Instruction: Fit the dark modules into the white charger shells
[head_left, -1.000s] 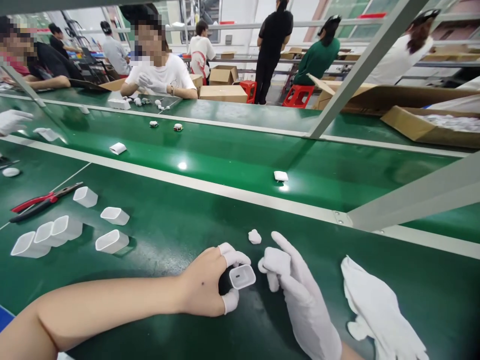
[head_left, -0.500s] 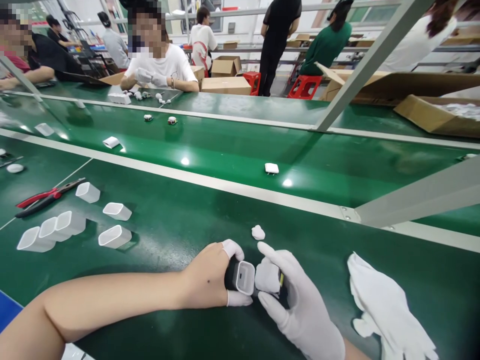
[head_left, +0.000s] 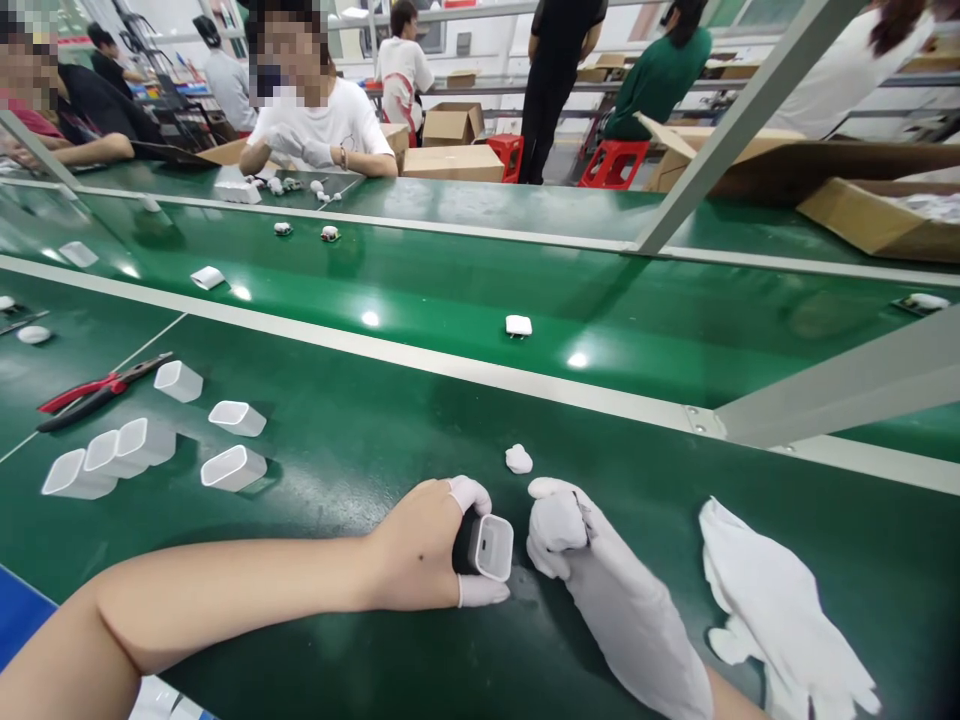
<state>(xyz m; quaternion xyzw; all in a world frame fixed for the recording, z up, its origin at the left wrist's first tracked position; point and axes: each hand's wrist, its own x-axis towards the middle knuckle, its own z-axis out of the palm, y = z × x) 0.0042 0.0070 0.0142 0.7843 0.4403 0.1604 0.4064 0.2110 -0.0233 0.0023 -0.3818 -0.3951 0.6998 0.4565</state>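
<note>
My left hand (head_left: 420, 550), with white finger cots on thumb and forefinger, is closed around a black block with a white open-ended plastic housing (head_left: 495, 548) at its right end. The housing's opening faces right and shows a small dark slot inside. My right hand (head_left: 570, 560), in a white glove, is closed on a white putty-covered block (head_left: 557, 520), apart from the housing. The glove hides much of the block. Just beyond the hands, a small white putty lump (head_left: 518, 459) lies on the green bench.
Several white housings (head_left: 234, 468) stand at left, near red-and-black pliers (head_left: 105, 393). An empty white glove (head_left: 780, 600) lies at right. Past a pale rail, a green conveyor (head_left: 420, 300) carries white pieces (head_left: 518, 326). A slanted grey post (head_left: 840, 380) rises at right. A gloved co-worker sits opposite.
My right hand has turned and closed further over the putty-covered block, drawing it slightly right, away from the housing. My left hand barely moved. Pieces on the conveyor have shifted left.
</note>
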